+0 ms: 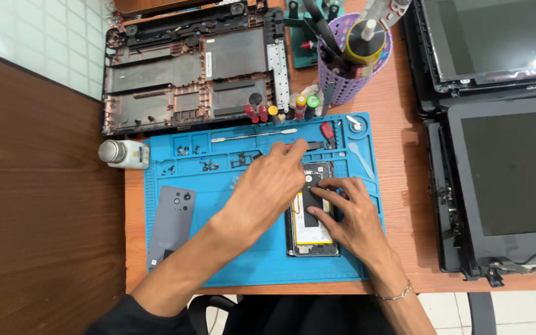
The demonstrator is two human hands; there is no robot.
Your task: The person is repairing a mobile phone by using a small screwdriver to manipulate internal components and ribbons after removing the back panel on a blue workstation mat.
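Observation:
An opened phone (310, 241) lies face down on a blue repair mat (249, 263), its white and yellow battery showing. My right hand (350, 214) lies over the phone's upper half, fingers spread and pressing on a dark part inside. My left hand (273, 181) reaches across from the left and pinches a thin black tool (311, 146) just above the phone's top edge. The phone's grey back cover (172, 223) sits on the mat's left side.
Small screws (187, 151) and a metal pry tool (252, 135) lie in the mat's upper trays. A white bottle (122, 154) stands at the left. Behind are a laptop base shell (193, 68) and a purple tool cup (350, 59). Dismantled laptops (510, 180) fill the right.

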